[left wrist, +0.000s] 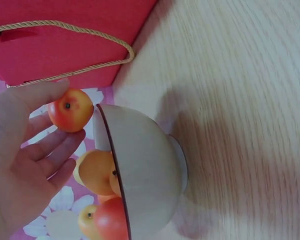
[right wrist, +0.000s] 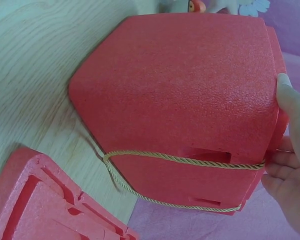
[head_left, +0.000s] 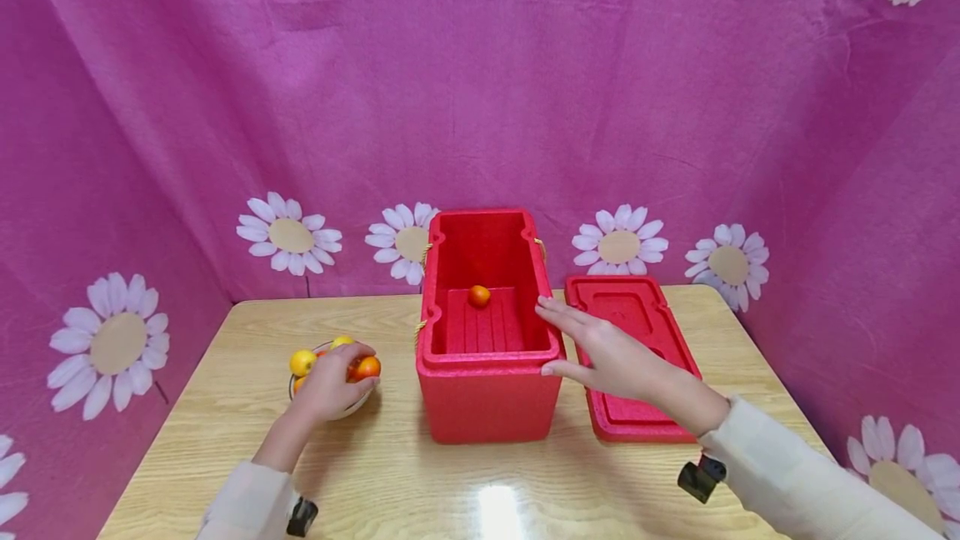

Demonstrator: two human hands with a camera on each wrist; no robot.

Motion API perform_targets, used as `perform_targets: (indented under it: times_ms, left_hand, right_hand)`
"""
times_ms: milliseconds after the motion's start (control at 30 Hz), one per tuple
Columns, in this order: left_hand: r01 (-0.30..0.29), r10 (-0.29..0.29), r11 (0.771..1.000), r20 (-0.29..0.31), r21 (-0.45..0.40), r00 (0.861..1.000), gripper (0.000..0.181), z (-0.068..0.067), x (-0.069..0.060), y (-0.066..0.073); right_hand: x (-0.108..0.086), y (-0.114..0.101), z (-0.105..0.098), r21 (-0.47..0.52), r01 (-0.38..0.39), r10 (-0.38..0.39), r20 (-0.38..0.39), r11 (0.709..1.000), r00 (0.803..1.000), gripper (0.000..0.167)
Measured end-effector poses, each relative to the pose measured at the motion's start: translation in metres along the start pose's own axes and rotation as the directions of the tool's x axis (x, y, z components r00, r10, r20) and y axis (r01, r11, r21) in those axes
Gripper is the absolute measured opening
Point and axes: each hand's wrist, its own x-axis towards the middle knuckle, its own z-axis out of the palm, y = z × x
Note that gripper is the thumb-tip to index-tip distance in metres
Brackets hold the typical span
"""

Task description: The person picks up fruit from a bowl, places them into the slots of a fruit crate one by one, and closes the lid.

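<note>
My left hand [head_left: 335, 383] pinches a small red-yellow apple [left wrist: 71, 111] between thumb and fingers at the rim of a white bowl [left wrist: 145, 165]. Several other yellow, orange and red fruits [left wrist: 97, 172] sit in that bowl, partly hidden by the hand in the head view. In the middle of the table stands a deep red foam box [head_left: 491, 407], open at the top, with one orange-red fruit [head_left: 479, 297] on its floor. My right hand [head_left: 607, 350] rests on the box's right rim, its fingers fairly straight and the thumb at the near corner.
The red box lid [head_left: 637, 419] lies on the wooden table [head_left: 390, 482] right of the box. Gold rope handles [right wrist: 190, 161] hang on the box's sides. A purple flowered cloth [head_left: 480, 107] surrounds the table at the back and sides.
</note>
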Motion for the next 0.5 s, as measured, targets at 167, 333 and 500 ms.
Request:
perform_targets:
  times_ms: [167,333,500]
  left_hand:
    - [0.036,-0.033,0.997,0.047,-0.075,0.998,0.039,-0.001,0.000,0.007]
    - [0.076,-0.067,0.988,0.072,-0.136,0.995,0.039,0.000,0.002,0.011]
    - [0.103,-0.084,0.980,0.113,-0.169,0.990,0.039,-0.002,0.003,0.017]
  right_hand:
    - [0.000,0.000,-0.001,0.007,0.001,-0.001,-0.008,1.000,1.000,0.080]
    - [0.000,0.000,0.000,0.020,-0.001,0.001,-0.009,1.000,1.000,0.080]
    - [0.000,0.000,0.001,0.033,0.004,-0.004,-0.012,0.999,1.000,0.080]
